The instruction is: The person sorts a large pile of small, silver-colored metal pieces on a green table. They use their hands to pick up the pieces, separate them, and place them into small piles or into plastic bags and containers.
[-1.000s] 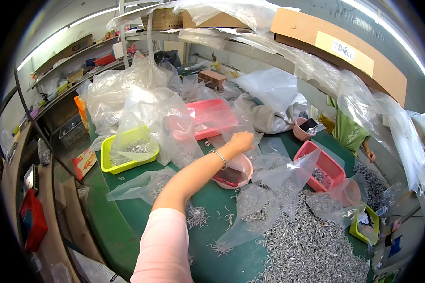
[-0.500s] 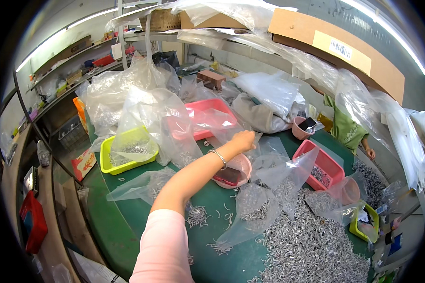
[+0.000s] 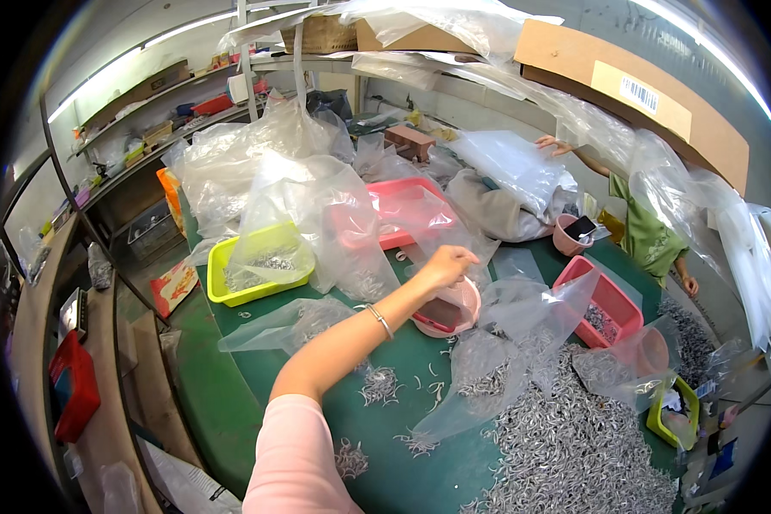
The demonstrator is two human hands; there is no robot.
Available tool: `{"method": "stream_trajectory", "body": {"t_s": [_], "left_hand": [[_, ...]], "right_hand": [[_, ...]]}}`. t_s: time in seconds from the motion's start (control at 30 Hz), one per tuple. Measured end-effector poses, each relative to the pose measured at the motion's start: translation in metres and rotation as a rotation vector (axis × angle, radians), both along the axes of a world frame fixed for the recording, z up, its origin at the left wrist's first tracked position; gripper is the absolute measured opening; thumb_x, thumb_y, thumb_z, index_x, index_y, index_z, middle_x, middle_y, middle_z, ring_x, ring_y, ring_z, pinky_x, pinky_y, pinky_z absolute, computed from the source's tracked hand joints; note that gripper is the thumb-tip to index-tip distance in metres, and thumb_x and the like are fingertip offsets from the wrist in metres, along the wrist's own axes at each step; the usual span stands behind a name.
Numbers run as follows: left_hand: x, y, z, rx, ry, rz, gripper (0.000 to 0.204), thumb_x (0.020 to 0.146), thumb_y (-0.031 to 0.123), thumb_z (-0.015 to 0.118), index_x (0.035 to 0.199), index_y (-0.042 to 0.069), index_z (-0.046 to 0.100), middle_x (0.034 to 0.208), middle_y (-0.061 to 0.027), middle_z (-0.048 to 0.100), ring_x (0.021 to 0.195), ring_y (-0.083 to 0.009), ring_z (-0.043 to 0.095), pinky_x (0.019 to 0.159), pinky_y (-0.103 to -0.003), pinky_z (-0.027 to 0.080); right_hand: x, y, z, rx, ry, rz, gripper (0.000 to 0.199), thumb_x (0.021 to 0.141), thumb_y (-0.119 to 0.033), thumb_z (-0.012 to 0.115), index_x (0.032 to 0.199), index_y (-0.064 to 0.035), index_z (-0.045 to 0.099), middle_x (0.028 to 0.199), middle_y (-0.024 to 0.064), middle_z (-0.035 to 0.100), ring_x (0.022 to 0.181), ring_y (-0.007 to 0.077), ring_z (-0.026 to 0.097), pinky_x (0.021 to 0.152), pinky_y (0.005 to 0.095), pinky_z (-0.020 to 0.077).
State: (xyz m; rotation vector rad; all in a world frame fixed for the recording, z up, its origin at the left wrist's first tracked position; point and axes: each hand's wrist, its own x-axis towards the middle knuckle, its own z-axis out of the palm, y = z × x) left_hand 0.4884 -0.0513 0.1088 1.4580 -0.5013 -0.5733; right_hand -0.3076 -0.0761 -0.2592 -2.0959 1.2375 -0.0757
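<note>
My left arm in a pink sleeve, with a thin bracelet at the wrist, reaches across the green table (image 3: 385, 445). My left hand (image 3: 447, 264) hangs just above a round pink bowl (image 3: 471, 301), fingers bunched together; whether anything is pinched in them is not visible. A dark flat piece lies inside the bowl. Small curved metal parts (image 3: 379, 385) lie scattered beside my forearm, and a large heap of them (image 3: 574, 445) fills the near right. A crumpled clear plastic bag (image 3: 510, 351) lies right of the bowl. My right hand is out of view.
A yellow tray (image 3: 221, 295) under a clear bag sits left. One pink tray (image 3: 403, 195) stands behind the bowl, another pink tray (image 3: 623, 301) to the right. A person in a green shirt (image 3: 647, 236) handles a bag at the back right. Shelves line the left.
</note>
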Motion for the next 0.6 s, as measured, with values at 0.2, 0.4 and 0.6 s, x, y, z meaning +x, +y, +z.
{"method": "stream_trajectory", "body": {"t_s": [0.2,0.4,0.6], "left_hand": [[0.054,0.053,-0.034,0.011,-0.358,0.679,0.027,0.092,0.013,0.061,0.117,0.001,0.06,0.072,0.0004,0.057,0.061,-0.0076,0.05,0.051,-0.023,0.038],[0.031,0.061,0.016,-0.312,-0.077,0.733,0.044,0.086,0.013,0.069,0.124,-0.001,0.055,0.074,-0.0027,0.058,0.062,-0.01,0.052,0.056,-0.029,0.045],[0.044,0.087,0.019,0.292,-0.589,0.506,0.023,0.083,0.02,0.074,0.088,-0.003,0.074,0.067,-0.0146,0.069,0.065,-0.0183,0.069,0.059,-0.034,0.05]], "right_hand": [[0.013,-0.003,0.004,0.017,0.015,0.032,0.032,0.082,-0.025,0.071,0.112,-0.0156,0.072,0.084,0.0136,0.07,0.07,0.0259,0.061,0.072,0.0398,0.0498],[0.005,-0.003,0.009,-0.065,0.019,0.018,0.031,0.082,-0.025,0.07,0.111,-0.0157,0.072,0.083,0.0133,0.07,0.069,0.0267,0.061,0.07,0.0407,0.0497],[-0.001,0.002,0.013,-0.108,0.008,0.056,0.03,0.082,-0.026,0.07,0.11,-0.0159,0.072,0.083,0.0129,0.069,0.068,0.0274,0.062,0.069,0.0417,0.0496]]}}
